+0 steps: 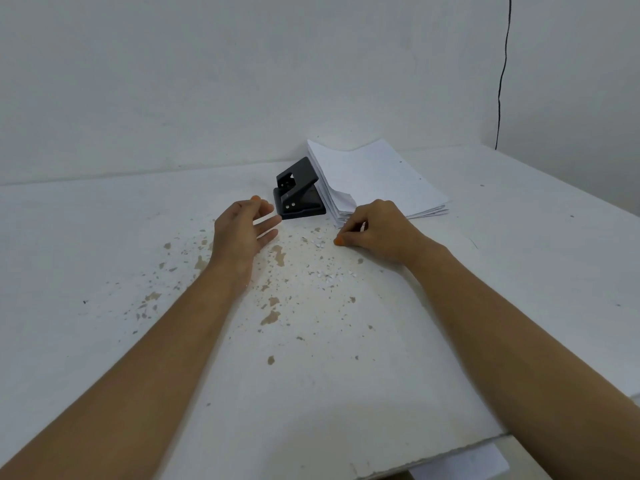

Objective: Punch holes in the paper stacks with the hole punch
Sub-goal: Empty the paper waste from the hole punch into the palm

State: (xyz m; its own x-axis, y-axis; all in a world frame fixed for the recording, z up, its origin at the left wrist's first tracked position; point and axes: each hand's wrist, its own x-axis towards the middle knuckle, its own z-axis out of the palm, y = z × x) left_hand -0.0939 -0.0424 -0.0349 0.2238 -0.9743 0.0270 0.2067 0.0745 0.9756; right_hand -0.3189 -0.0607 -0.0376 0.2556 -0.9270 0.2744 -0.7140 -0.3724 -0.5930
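Two bare hands lie on the chipped white worktop point(346, 393) among scattered paper dots point(327, 276). The left hand point(242, 228) has a loose, empty grip; the right hand point(375, 226) is curled, and whether it pinches anything cannot be told. Beyond them sit one black hole punch point(298, 190), and just right of it one paper stack point(377, 178).

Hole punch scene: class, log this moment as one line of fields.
left hand: open, beside hole punch | right hand: curled at paper stack corner, grip unclear | punch: lever up, no paper inserted | table: paper bits
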